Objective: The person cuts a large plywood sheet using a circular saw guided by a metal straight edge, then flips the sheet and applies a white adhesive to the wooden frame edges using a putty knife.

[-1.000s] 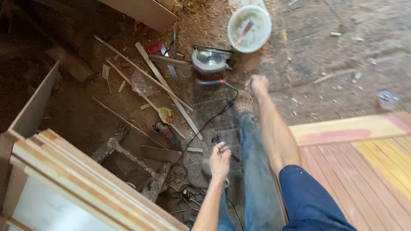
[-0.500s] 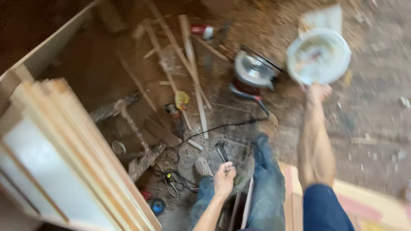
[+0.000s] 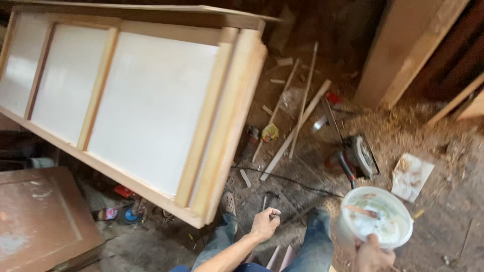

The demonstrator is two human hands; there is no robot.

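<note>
Holding white bucket (image 3: 375, 219), right hand (image 3: 372, 254); sawdust-strewn floor (image 3: 403, 131), possibly workshop.

One camera on the head looks down at the floor, close above the bucket (image 3: 377, 217), with the saw (image 3: 359, 157) just beyond.

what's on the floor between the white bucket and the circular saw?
Head view: only a black cord and sawdusty floor lie between the white bucket, held by the right hand, and the circular saw. Left hand is off to the side.
</note>
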